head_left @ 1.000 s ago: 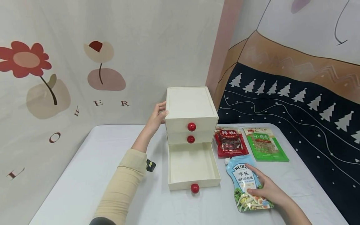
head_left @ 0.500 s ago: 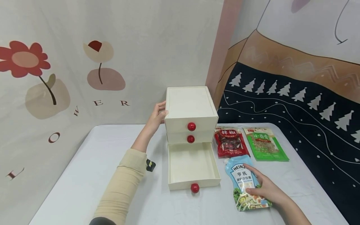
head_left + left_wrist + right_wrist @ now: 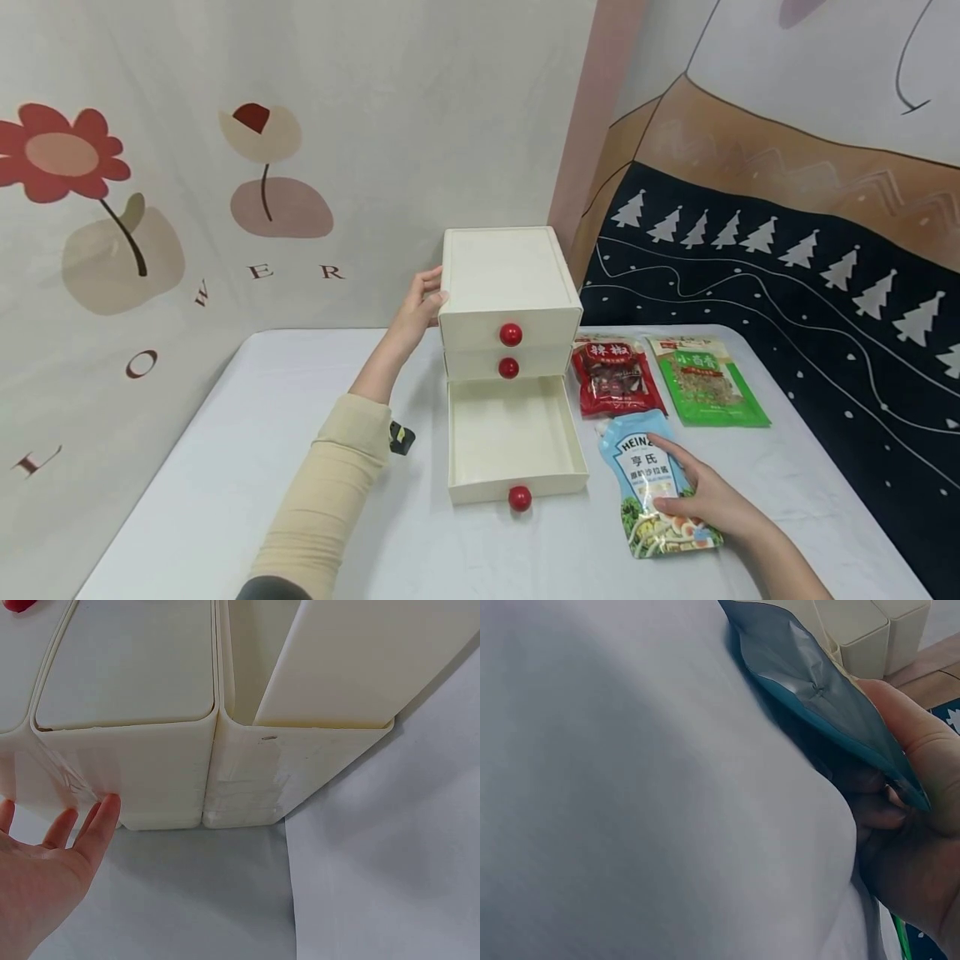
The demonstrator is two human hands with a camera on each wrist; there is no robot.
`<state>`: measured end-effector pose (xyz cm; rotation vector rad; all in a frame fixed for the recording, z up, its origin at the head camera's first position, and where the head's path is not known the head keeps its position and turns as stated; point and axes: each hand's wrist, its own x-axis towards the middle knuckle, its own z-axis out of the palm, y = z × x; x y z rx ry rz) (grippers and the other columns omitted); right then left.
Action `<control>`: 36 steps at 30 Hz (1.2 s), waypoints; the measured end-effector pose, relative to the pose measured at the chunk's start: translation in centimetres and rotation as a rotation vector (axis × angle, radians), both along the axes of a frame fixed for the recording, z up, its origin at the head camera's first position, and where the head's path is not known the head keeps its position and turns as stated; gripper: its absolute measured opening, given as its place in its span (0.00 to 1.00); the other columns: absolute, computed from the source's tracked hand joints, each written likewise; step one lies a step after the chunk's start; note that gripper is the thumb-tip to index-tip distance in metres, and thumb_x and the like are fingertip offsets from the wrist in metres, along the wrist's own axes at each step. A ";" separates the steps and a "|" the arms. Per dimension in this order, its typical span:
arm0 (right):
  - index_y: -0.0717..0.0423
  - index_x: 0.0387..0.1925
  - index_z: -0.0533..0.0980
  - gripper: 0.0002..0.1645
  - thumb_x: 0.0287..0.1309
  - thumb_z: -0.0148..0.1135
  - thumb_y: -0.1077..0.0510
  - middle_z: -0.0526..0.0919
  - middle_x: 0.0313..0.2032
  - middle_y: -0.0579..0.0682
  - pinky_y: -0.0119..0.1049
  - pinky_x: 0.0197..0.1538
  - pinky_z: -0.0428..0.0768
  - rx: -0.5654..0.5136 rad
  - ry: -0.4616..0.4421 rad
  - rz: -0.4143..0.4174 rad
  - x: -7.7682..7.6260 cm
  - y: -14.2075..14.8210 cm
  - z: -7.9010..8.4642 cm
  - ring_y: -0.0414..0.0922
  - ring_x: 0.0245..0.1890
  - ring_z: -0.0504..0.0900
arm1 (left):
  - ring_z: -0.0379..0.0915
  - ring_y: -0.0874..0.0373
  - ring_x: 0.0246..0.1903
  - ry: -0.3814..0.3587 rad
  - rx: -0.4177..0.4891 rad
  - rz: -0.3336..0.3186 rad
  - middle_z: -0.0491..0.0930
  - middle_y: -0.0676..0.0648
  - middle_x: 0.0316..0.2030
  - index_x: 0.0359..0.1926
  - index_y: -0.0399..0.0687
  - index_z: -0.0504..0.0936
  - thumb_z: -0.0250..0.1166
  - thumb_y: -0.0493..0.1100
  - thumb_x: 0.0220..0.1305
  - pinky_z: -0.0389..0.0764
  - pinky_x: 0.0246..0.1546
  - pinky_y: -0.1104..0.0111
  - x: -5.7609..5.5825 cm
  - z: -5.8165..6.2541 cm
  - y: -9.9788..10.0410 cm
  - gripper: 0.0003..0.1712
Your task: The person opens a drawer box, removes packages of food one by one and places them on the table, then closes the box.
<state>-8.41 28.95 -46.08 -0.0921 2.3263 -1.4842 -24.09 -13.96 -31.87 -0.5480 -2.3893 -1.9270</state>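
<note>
A white three-drawer cabinet (image 3: 502, 271) with red round knobs stands on the table. Its bottom drawer (image 3: 510, 437) is pulled out with nothing inside; the two upper drawers are closed. My left hand (image 3: 416, 312) rests against the cabinet's left side, and in the left wrist view its extended fingers (image 3: 99, 825) touch the side wall. To the right of the drawer, my right hand (image 3: 720, 504) grips a light blue Heinz salad dressing pouch (image 3: 643, 467) by its lower right part. In the right wrist view the thumb and curled fingers hold the pouch's bottom end (image 3: 802, 675).
A red bag of dried chillies (image 3: 617, 379) lies beside the cabinet, just behind the pouch. Right of it is a green seasoning packet (image 3: 705, 387). A small black object (image 3: 402, 440) shows by the left sleeve (image 3: 330, 492). Printed cloth hangs behind the white table (image 3: 210, 467).
The salad dressing pouch and my right hand have shifted slightly to the left. My left hand stays on the cabinet's side, and the drawers have not moved.
</note>
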 end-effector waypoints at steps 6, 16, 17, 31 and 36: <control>0.32 0.66 0.50 0.53 0.42 0.69 0.52 0.40 0.68 0.58 0.70 0.52 0.35 0.037 -0.012 0.007 -0.1 0.1 0.1 0.62 0.65 0.35 | 0.64 0.43 0.52 -0.001 -0.008 0.004 0.56 0.38 0.59 0.66 0.46 0.51 0.47 0.49 0.61 0.72 0.45 0.55 0.0 0.1 0.0 0.34; 0.34 0.67 0.51 0.53 0.41 0.70 0.50 0.43 0.67 0.61 0.68 0.54 0.41 0.101 -0.014 0.033 -0.2 0.3 0.5 0.63 0.63 0.45 | 0.64 0.43 0.52 -0.004 -0.018 0.013 0.56 0.38 0.59 0.66 0.47 0.51 0.47 0.49 0.62 0.72 0.46 0.55 0.1 0.1 0.0 0.33; 0.35 0.67 0.51 0.53 0.41 0.70 0.49 0.44 0.67 0.62 0.69 0.53 0.42 0.115 -0.011 0.038 -0.2 0.3 0.6 0.64 0.63 0.44 | 0.64 0.43 0.52 -0.006 -0.016 0.012 0.56 0.38 0.59 0.66 0.47 0.51 0.47 0.49 0.62 0.72 0.46 0.55 0.1 0.1 0.0 0.33; 0.39 0.66 0.54 0.54 0.37 0.68 0.38 0.56 0.62 0.67 0.67 0.48 0.59 0.362 0.046 0.071 0.1 -0.2 2.0 0.69 0.58 0.55 | 0.63 0.43 0.53 -0.006 -0.006 0.010 0.56 0.39 0.59 0.66 0.47 0.51 0.46 0.48 0.62 0.71 0.46 0.55 0.1 0.1 0.0 0.32; 0.37 0.66 0.55 0.54 0.36 0.67 0.35 0.60 0.60 0.66 0.65 0.48 0.62 0.424 0.057 0.080 0.3 -0.3 2.3 0.67 0.57 0.59 | 0.63 0.44 0.52 -0.012 0.004 0.003 0.56 0.39 0.59 0.66 0.47 0.51 0.46 0.48 0.62 0.71 0.45 0.55 -0.1 0.0 0.0 0.32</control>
